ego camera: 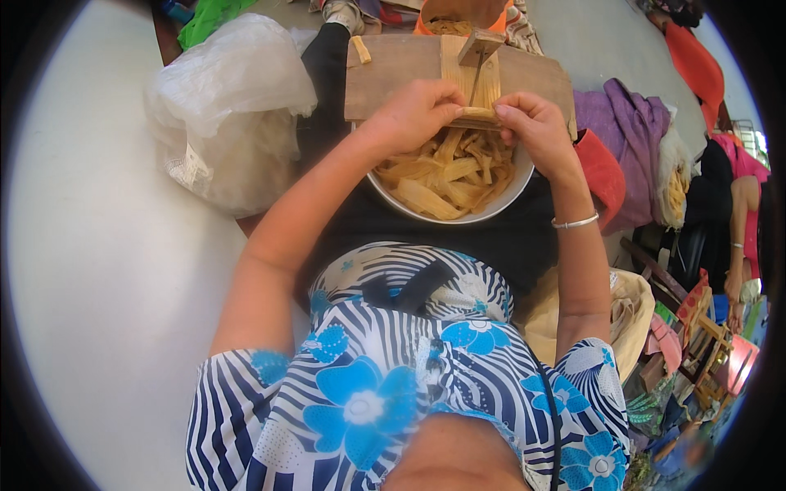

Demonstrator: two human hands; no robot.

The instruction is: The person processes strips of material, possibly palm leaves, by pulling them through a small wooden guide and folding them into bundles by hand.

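Note:
Between the thumbs and fingers of my left hand (pixel 420 115) and my right hand (pixel 537 126) is a short pale-yellow strip (pixel 480 115), pinched at both ends. It lies along the near edge of a wooden board (pixel 396 73). A wooden block (pixel 482 46) stands on the board, and a thin metal rod (pixel 476 83) slants from it towards the strip. Under the board's near edge sits a round bowl (pixel 453 219), filled with flat, husk-like yellowish strips (pixel 445 175). One small yellow piece (pixel 361 50) rests on the board's far left corner.
A translucent white plastic bag (pixel 230 98) stands to the left. Beyond the board is an orange container (pixel 500 15) with brownish pieces inside. Purple cloth (pixel 620 129) and a cream sack (pixel 592 325) lie on the right. Another person's arm (pixel 741 215) shows at the far right.

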